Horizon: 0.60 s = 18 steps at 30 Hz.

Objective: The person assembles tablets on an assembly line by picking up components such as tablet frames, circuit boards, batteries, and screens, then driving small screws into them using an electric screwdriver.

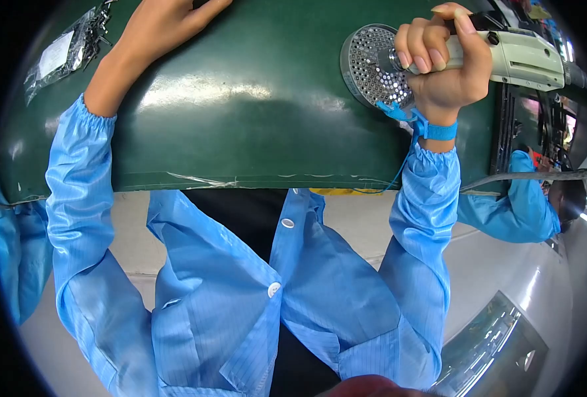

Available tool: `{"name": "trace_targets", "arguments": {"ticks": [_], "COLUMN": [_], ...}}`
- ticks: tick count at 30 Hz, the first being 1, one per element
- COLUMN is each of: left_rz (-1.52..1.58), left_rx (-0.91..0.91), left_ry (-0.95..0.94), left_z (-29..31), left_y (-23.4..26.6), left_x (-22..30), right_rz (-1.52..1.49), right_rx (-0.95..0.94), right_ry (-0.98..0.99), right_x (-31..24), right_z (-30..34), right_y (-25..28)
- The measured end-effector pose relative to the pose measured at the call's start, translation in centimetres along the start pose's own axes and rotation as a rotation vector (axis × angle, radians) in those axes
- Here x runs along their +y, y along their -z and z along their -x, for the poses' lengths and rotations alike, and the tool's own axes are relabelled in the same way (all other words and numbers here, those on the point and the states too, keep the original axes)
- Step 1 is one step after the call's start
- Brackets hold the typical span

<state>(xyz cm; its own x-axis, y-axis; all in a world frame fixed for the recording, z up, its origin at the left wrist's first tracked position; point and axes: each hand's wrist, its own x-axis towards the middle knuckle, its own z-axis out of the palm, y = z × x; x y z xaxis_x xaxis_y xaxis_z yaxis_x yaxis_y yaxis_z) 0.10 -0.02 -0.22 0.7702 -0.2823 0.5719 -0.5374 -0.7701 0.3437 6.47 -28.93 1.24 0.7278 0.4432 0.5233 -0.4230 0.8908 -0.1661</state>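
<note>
My right hand [449, 63] is closed around a pale electric screwdriver [525, 61], which lies nearly level with its metal front end toward the left. Under that end sits a round metal tray [356, 69] full of small holes, partly hidden by my fingers. A blue wrist strap [439, 131] with a thin cord circles my right wrist. At the top edge, my left hand [167, 23] rests low over the green tabletop [240, 142], thumb stretched out and apart. Its other fingers are mostly cut off by the frame, and nothing shows in it.
A clear plastic bag [58, 56] with a white label and small dark parts lies at the far left. Dark rails [503, 126] and a grey cable [531, 176] are at the right. Blue sleeves of other people [518, 205] show on both sides.
</note>
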Motion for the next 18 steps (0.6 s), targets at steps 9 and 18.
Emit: {"name": "trace_targets", "arguments": {"ticks": [9,18], "left_rz": [0.026,0.021], "left_rx": [-0.013,-0.006], "left_ry": [-0.002,-0.019], "left_z": [0.1,-0.1], "left_y": [-0.1,-0.1], "left_x": [-0.3,-0.7], "right_rz": [1.112,1.1], "right_rx": [0.117,0.086], "right_ry": [-0.101,-0.121], "right_x": [-3.3,-2.9], "right_z": [0.5,0.3], "right_y": [-1.4,-1.4]}}
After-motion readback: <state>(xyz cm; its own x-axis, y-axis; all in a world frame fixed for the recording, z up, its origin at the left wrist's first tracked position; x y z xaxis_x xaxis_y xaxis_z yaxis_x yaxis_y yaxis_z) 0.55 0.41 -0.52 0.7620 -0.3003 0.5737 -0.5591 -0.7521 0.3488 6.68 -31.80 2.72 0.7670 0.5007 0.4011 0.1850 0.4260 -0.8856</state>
